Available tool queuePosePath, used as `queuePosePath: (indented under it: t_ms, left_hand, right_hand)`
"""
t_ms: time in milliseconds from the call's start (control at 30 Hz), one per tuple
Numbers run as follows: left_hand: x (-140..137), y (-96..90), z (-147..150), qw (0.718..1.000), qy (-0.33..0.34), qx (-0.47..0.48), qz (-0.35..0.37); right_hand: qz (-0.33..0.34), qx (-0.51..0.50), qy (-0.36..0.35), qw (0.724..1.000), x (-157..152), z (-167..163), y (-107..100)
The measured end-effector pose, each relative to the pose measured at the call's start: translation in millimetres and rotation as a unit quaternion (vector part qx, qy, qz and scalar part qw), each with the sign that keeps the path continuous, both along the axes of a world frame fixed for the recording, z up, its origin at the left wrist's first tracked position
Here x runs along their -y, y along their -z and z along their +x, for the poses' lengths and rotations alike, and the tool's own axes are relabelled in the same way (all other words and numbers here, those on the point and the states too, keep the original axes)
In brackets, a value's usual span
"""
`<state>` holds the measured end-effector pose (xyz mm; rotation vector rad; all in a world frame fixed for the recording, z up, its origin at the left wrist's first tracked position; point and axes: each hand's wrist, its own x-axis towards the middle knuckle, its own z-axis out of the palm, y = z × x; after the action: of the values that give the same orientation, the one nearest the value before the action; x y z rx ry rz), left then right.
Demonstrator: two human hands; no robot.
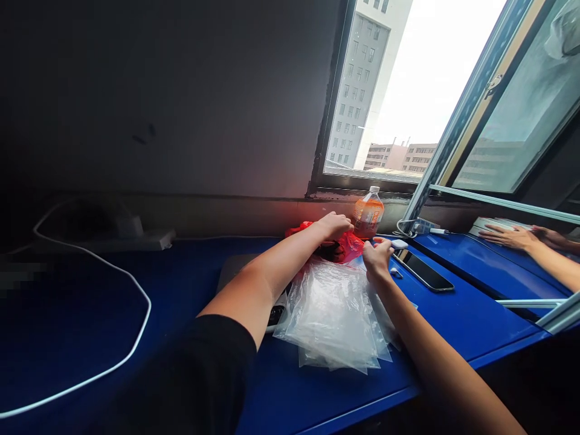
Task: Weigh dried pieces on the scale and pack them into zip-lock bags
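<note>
My left hand [336, 226] reaches over the far side of the blue table, its fingers closed on a thin red plastic bag [348, 246]. The bag's dark opening shows between my hands. With fingers pinched, my right hand [377, 257] grips the bag's right edge. Just beyond those fingers is a small white object [399, 244]; whether they touch it I cannot tell. A loose stack of clear plastic bags [333, 311] lies nearer to me, under and between my forearms. A bottle of orange drink [368, 212] with a white cap stands right behind the red bag.
A phone [425, 270] and a small white earbud [396, 273] lie to the right. My left forearm partly hides a grey and black item [277, 313]. A white cable [147, 302] loops across the left. Another person's hands [510, 235] rest beyond the metal frame [502, 202].
</note>
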<state>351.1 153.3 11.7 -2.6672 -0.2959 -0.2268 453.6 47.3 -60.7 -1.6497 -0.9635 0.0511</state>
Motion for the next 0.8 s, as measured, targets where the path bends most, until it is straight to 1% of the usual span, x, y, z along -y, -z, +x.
queuePosePath:
  t_ms: [67, 167, 233, 367, 533, 800]
  left_hand:
    - [1, -1.8, 2, 1.0, -0.013, 0.005, -0.014]
    - [3, -3.9, 3, 0.999, -0.027, 0.018, -0.029]
    - [4, -4.5, 3, 0.999, -0.03, 0.025, -0.034]
    - [3, -3.8, 0, 0.999, -0.024, 0.024, -0.034]
    - [-5, -4.1, -5, 0.999, -0.024, 0.003, -0.023]
    - [-11, -9.3, 0, 0.995, -0.091, -0.005, -0.029]
  right_hand:
    - [-0.005, 0.058, 0.028, 0.998, 2, -6, -4]
    - [-0.081, 0.166, 0.034, 0.982, 4, -15, -6]
    - [-0.123, 0.194, 0.04, 0.972, 5, -17, -5]
    - [-0.137, 0.173, 0.041, 0.975, 6, -12, -3]
    - [-0.128, 0.165, 0.027, 0.978, 4, -9, -3]
    - [-0.085, 0.123, 0.033, 0.988, -2, -7, 1]
